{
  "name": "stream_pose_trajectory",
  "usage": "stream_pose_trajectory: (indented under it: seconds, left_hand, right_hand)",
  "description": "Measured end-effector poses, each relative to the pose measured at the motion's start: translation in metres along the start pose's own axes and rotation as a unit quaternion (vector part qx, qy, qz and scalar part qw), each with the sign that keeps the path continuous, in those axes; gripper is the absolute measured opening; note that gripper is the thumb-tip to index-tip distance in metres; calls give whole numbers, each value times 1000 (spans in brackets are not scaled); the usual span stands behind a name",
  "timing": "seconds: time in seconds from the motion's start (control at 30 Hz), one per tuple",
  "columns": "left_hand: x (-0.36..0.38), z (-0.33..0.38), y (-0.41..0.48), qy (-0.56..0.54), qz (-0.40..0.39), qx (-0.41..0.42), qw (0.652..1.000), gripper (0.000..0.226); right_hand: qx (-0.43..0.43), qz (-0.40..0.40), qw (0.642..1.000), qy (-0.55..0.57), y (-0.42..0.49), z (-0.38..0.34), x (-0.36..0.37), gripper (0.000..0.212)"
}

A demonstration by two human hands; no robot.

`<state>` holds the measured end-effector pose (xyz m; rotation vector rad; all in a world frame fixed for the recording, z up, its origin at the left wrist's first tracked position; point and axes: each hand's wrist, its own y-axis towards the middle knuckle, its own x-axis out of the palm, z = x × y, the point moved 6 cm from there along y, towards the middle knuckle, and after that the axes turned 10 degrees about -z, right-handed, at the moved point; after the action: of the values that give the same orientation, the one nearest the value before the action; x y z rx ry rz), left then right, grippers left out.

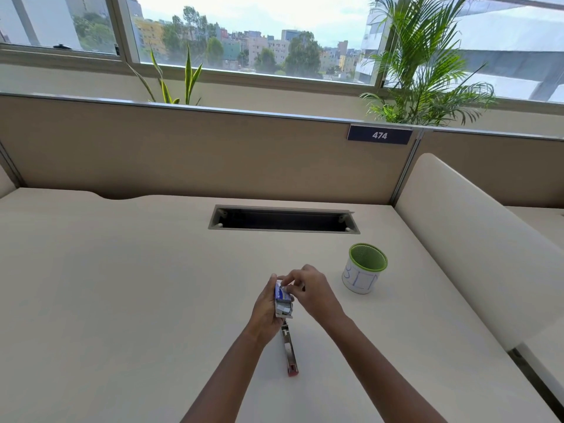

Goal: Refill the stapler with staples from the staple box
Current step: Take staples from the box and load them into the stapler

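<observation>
A green-rimmed mesh cup [364, 268] stands on the desk [122, 285].

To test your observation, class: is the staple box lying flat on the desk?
No, the left hand holds the staple box up off the desk, with the right hand pinching its far end.

I am in an office: my pale desk [122, 270] has a cable slot [283, 219] at its far side, a beige cubicle partition [183, 154] carries a plate numbered 474 [379, 135], and wide windows [244, 41] beyond show city blocks.
</observation>
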<state>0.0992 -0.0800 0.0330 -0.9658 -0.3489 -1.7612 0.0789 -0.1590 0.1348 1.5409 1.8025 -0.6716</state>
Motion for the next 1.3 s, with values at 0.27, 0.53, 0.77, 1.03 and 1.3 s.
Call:
stream_pose_trajectory:
  seconds: [0.27, 0.53, 0.77, 1.03, 1.3]
  left_hand:
    - [3, -1, 3, -9, -15, 8, 1000, 38]
    - [3, 0, 2, 21, 0, 9, 1000, 36]
    - [5, 8, 1, 29, 1, 35, 999, 36]
    - [6, 11, 1, 13, 13, 41, 999, 36]
    - [0, 9, 1, 8, 25, 31, 999, 35]
  right_hand:
    - [-29, 15, 998, -61, -3, -4, 2, 15]
    - [-17, -12, 998, -61, -3, -6, 1, 18]
    - [27, -40, 999, 9, -6, -4, 3, 16]
    - [33, -32, 999, 2, -11, -5, 6, 13]
    - [15, -75, 997, -3, -14, -11, 2, 17]
